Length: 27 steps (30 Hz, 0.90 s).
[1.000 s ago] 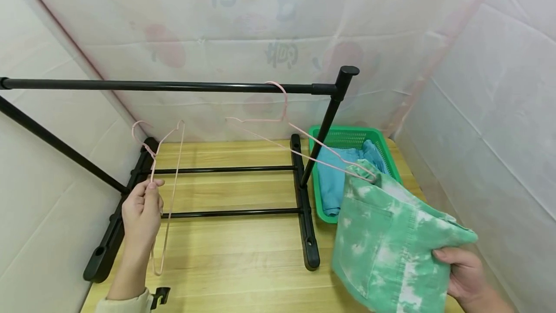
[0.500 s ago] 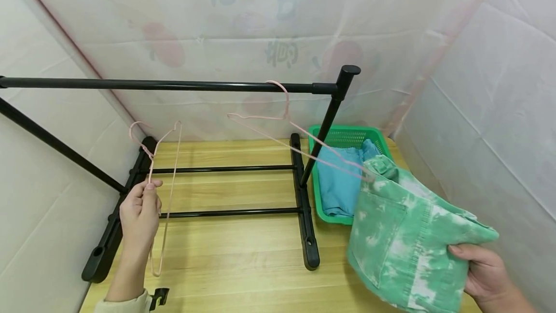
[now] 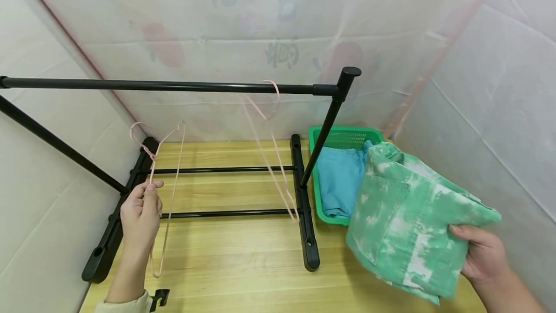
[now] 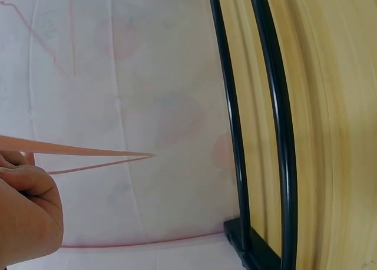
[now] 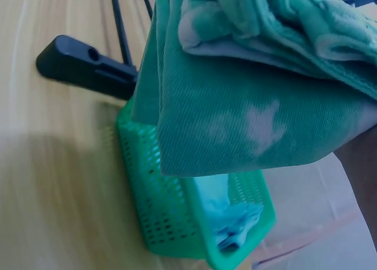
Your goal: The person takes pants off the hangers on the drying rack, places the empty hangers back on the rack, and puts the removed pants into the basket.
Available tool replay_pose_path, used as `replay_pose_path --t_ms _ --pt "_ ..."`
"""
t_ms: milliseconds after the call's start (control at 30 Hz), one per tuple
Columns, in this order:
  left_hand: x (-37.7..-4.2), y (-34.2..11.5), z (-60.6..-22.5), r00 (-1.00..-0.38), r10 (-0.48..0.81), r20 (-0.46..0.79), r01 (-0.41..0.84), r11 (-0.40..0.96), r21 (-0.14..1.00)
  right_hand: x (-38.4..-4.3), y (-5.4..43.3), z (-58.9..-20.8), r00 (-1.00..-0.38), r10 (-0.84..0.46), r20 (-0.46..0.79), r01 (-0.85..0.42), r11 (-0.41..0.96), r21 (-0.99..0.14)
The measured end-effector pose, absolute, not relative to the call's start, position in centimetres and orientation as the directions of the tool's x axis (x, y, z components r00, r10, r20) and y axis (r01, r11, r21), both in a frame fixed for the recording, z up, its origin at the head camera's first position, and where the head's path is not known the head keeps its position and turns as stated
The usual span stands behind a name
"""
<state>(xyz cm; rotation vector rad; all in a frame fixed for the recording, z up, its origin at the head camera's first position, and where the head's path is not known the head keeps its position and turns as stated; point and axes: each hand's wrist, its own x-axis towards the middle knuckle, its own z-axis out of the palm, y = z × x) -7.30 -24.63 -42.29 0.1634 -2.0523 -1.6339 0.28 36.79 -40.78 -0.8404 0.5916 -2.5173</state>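
Note:
My left hand pinches a thin pink clothes hanger by its side, holding it upright below the bar at the left. At the right, my right hand grips a folded green-and-white tie-dye garment by its edge, thumb on top. That cloth hangs over the table, overlapping the basket's front corner in the head view. A second pink hanger hooks over the black bar and hangs bare, its lower part blurred. In the right wrist view the garment's folded layers fill the upper part, hiding the right hand.
A black clothes rack stands on the wooden table, its right foot beside a green basket. Folded blue cloth lies in the basket. White sheeting walls in the back and sides.
The right hand has moved the green garment rightward, off the end of the hooked hanger. That hanger has swung down and round on the bar. The left hand stays nearly still.

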Motion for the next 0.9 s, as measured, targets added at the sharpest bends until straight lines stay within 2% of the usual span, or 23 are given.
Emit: replay_pose_path --t_ms 333,567,733,900 --pt "-6.9 -24.8 -42.3 -0.857 -0.404 0.319 0.187 0.333 0.924 -2.2 35.6 -38.6 -0.807 -0.440 0.395 0.258 -0.863 -0.435" --pt "-6.7 -24.8 -42.3 -0.860 -0.412 0.301 0.174 0.317 0.932 -3.9 34.9 -38.2 -0.800 -0.444 0.403 0.287 -0.874 -0.393" --pt "-6.6 -24.7 -42.2 -0.859 -0.411 0.304 0.183 0.308 0.934 -5.3 34.3 -38.2 -0.838 -0.414 0.355 0.259 -0.876 -0.408" --pt "-6.5 -24.5 -42.0 -0.857 -0.405 0.318 0.191 0.324 0.927 -6.8 33.8 -38.5 -0.851 -0.415 0.321 0.262 -0.866 -0.426"
